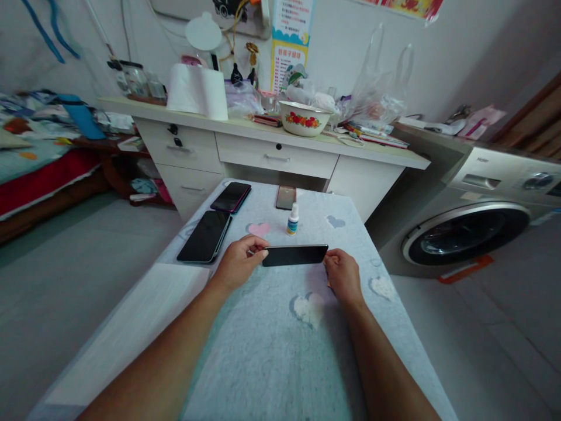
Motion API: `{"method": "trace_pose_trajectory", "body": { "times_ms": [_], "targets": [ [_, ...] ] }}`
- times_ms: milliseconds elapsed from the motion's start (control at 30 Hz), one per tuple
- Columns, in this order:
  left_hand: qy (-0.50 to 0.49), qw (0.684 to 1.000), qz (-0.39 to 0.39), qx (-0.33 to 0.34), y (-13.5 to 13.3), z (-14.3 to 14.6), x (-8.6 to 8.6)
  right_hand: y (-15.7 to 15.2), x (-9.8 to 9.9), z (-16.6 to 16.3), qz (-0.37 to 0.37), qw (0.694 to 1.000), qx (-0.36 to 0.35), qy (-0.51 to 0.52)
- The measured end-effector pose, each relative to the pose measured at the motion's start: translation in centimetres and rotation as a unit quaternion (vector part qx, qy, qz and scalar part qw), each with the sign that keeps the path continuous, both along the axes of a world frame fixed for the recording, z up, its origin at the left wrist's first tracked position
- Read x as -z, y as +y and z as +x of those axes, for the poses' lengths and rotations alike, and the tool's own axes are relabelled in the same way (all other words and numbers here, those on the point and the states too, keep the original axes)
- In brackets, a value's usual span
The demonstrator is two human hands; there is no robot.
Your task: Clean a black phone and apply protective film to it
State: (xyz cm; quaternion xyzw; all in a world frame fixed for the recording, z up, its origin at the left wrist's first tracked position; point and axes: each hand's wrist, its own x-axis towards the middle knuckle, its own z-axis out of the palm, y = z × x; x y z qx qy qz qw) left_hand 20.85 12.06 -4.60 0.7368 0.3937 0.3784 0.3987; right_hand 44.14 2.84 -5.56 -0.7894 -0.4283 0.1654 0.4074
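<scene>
A dark smartphone [295, 255] is held sideways over the cloth-covered table, its black screen tilted toward me. My left hand [242, 258] pinches its left end between thumb and fingers. At the other end, my right hand [343, 275] has its fingers curled against the phone's edge; a bit of something orange shows beneath them, too small to name. Just beyond the phone stands a small white spray bottle [293, 220] with a blue and yellow label. Two larger black-screened devices, a nearer one [205, 236] and a farther one [231, 197], lie at the left. Another phone [286, 197] lies at the far edge.
The table [272, 351] wears a pale cloth with heart patterns. Behind it stands a white desk [276, 158] bearing a paper roll [197, 90], a flowered bowl [304, 120] and plastic bags [381, 88]. A washing machine [477, 199] is at right, a bed [39, 169] at left.
</scene>
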Motion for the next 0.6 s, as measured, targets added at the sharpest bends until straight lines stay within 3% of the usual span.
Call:
{"method": "trace_pose_trajectory", "body": {
  "times_ms": [133, 233, 400, 600],
  "targets": [
    [0.002, 1.000, -0.001, 0.003, 0.0, 0.0, 0.2, 0.2, -0.2, -0.1, -0.032, 0.996, -0.006, -0.088],
    [0.002, 1.000, -0.002, 0.000, 0.0, 0.0, 0.2, 0.3, -0.2, 0.0, -0.039, 0.995, -0.004, -0.093],
    [0.004, 1.000, 0.000, 0.000, 0.0, 0.0, 0.2, 0.3, 0.6, 0.5, 0.015, 0.999, 0.017, 0.048],
    [-0.002, 1.000, 0.005, 0.001, 0.1, -0.1, 0.3, 0.4, 0.9, 0.4, 0.118, 0.963, 0.014, 0.241]
  ]
}}
